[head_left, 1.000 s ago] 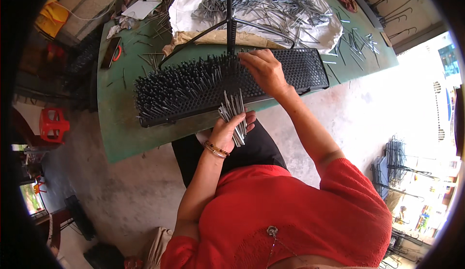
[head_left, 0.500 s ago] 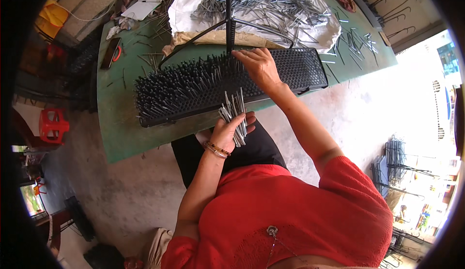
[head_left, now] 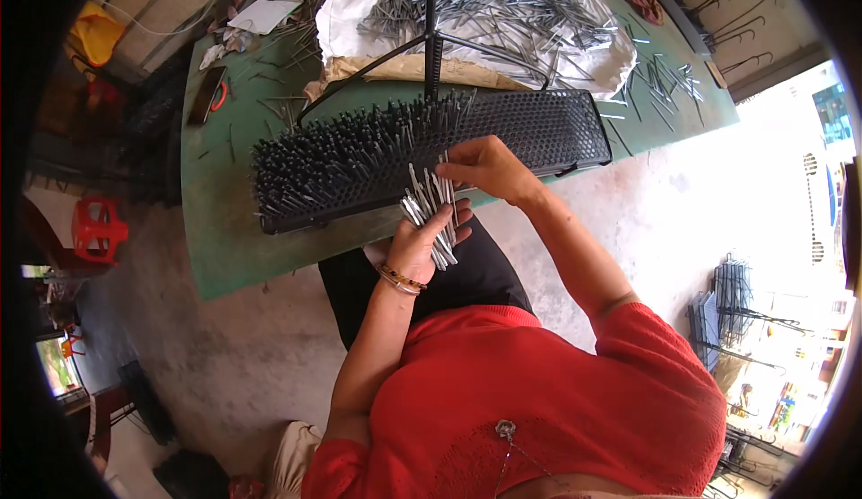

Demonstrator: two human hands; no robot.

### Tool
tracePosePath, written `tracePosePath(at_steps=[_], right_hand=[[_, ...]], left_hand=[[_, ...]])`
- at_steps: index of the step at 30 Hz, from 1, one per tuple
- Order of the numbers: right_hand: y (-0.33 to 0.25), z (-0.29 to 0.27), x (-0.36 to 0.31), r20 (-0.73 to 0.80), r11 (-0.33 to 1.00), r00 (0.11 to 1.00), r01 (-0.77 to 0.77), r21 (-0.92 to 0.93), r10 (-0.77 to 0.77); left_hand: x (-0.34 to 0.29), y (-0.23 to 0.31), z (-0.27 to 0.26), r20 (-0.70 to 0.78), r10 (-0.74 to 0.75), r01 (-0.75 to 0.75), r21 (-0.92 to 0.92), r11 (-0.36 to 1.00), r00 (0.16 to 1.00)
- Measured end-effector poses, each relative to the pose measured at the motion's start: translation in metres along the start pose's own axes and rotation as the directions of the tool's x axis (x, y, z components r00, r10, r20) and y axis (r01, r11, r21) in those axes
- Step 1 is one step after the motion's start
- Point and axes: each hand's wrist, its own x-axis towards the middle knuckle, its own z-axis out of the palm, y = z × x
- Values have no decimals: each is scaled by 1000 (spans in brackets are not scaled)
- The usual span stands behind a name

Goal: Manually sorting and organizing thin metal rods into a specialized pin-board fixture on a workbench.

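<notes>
My left hand (head_left: 420, 246) is closed around a bundle of thin silvery metal rods (head_left: 427, 198), just in front of the table edge. At the top of that bundle, the thumb and fingers of my right hand (head_left: 492, 168) pinch one metal rod (head_left: 445, 159). Both hands are beside the near long side of a black perforated rack (head_left: 548, 126). Dark and silvery rods (head_left: 332, 162) stand close together in the holes of its left and middle part. Toward the right the rack's holes are bare.
Behind the rack, a white sack (head_left: 337, 23) bears a heap of loose rods (head_left: 485, 9), with a black metal stand (head_left: 433, 59) before it. More rods lie scattered on the green table (head_left: 233, 256). A phone (head_left: 205, 95) and red-handled tool (head_left: 220, 97) are at left, a red stool (head_left: 99, 232) beyond.
My right hand has come back from the rack's far middle to the bundle and now pinches a rod there. My left hand has stayed nearly in place with the bundle.
</notes>
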Motion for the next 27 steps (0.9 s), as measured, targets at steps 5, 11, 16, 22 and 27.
tracePosePath(at_steps=[5,11,16,22,27], right_hand=[[-14,-5,2,-63,998,998,-25,59,29],[-27,-14,22,-341,975,915,183,-122,-215],[-29,-5,35,-445,934,826,261,-242,-346],[-27,-2,37,-476,899,774,278,-339,-418],[-29,5,33,-469,875,745,342,-343,-475]], left_hand=[[0,2,-4,-37,-7,7,8,1000,999],[1,-3,-16,-81,-11,7,-43,999,997],[0,-4,-15,-94,-61,58,-36,998,994],[0,-3,-15,-96,-61,57,-39,998,993],[0,-4,-17,-103,-68,63,-52,997,992]])
